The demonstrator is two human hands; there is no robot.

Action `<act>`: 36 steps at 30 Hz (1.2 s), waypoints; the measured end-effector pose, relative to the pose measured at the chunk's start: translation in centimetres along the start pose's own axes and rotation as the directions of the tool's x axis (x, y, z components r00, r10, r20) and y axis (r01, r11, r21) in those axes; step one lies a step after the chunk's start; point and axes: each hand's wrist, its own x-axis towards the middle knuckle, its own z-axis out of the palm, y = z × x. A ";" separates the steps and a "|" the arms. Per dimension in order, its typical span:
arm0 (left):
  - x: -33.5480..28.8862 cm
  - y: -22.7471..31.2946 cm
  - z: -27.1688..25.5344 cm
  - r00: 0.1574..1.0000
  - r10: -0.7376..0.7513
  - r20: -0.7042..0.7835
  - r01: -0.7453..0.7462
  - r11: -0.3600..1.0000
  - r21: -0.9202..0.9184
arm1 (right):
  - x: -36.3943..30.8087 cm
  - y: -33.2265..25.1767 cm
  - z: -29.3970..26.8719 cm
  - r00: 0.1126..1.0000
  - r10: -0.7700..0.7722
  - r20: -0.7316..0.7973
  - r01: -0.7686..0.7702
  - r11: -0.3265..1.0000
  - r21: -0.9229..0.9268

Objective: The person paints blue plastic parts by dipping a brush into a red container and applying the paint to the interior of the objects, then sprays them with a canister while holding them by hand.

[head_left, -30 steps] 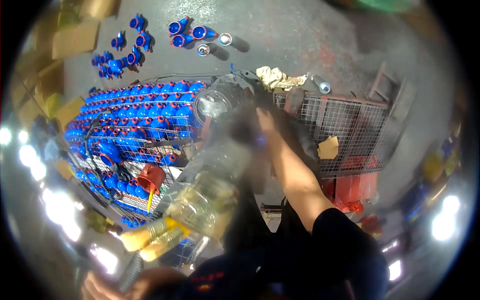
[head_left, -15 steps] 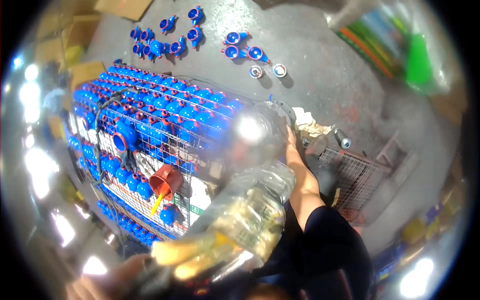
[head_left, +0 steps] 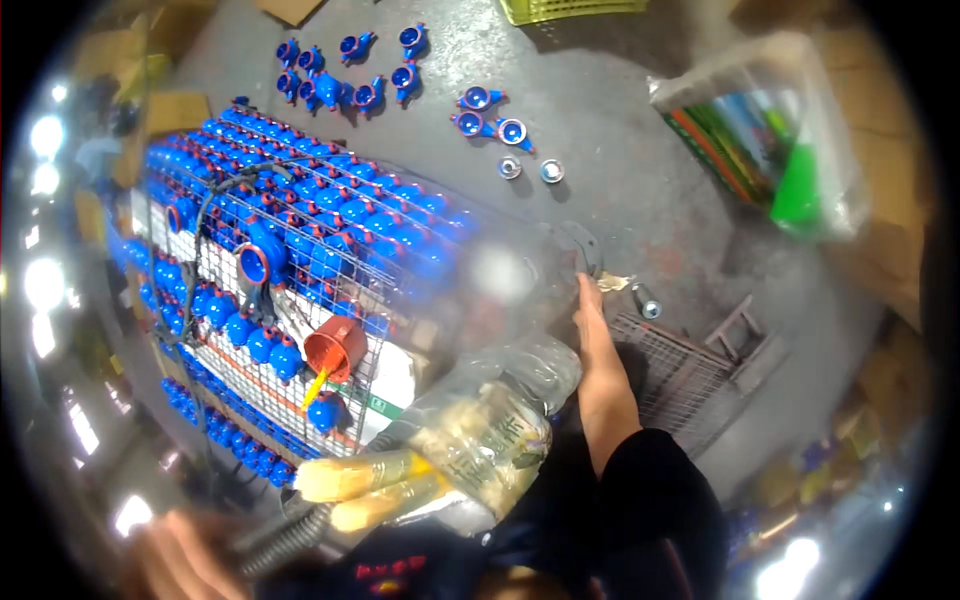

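My right hand [head_left: 590, 296] reaches forward beside a dark curved metal piece [head_left: 578, 246]; a hazy blur hides most of its fingers. At the lower left edge my left hand [head_left: 180, 555] is smeared by motion, near a grey corrugated hose [head_left: 290, 540]. Against my body lies a clear plastic bag [head_left: 490, 440] with pale crumpled contents. Two brush-like things with pale yellow ends [head_left: 360, 477] lie beside it. Left of them, a reddish-brown cup [head_left: 338, 350] with a yellow-handled tool [head_left: 316, 388] hangs on a wire-mesh rack [head_left: 375, 365].
Rows of blue round parts with red rims [head_left: 330, 260] fill the rack. More blue cups [head_left: 403, 80] and two cans [head_left: 551, 171] stand on the floor. A mesh frame [head_left: 680, 375], a dark can [head_left: 647, 301] and a plastic bag of colourful packs [head_left: 760, 150] are on the right.
The whole view has shifted, bringing a yellow-green crate into sight at the top. My left hand shows slightly more at the lower left. My right arm stays stretched forward.
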 end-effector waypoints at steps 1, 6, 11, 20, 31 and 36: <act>1.0 -0.1 -0.1 0.997 -0.021 0.069 0.015 0.996 0.093 | -0.3 -1.1 -0.2 0.998 0.055 -0.042 -0.055 0.998 -0.022; 2.4 3.4 -1.4 0.978 0.100 0.185 -0.075 0.987 -0.139 | -4.6 -5.2 -1.6 0.998 -0.022 -0.050 0.030 0.985 0.172; 2.6 10.3 -0.1 0.962 0.261 -0.080 -0.273 0.939 -0.210 | -14.8 -14.5 -1.3 0.987 -0.090 -0.131 0.086 0.996 -0.029; 5.7 14.6 6.1 0.808 0.584 0.078 -0.550 0.796 -0.254 | -17.3 -23.6 -4.1 0.965 -0.259 -0.035 0.230 0.904 -0.361; 8.1 13.2 14.5 0.781 0.608 0.138 -0.604 0.793 -0.080 | -19.4 -36.3 -2.8 0.992 -0.113 0.059 0.128 0.863 -0.490; 9.3 13.4 17.2 0.744 0.649 0.157 -0.655 0.755 -0.015 | -16.1 -37.1 -1.1 0.965 -0.151 0.213 0.245 0.806 -0.539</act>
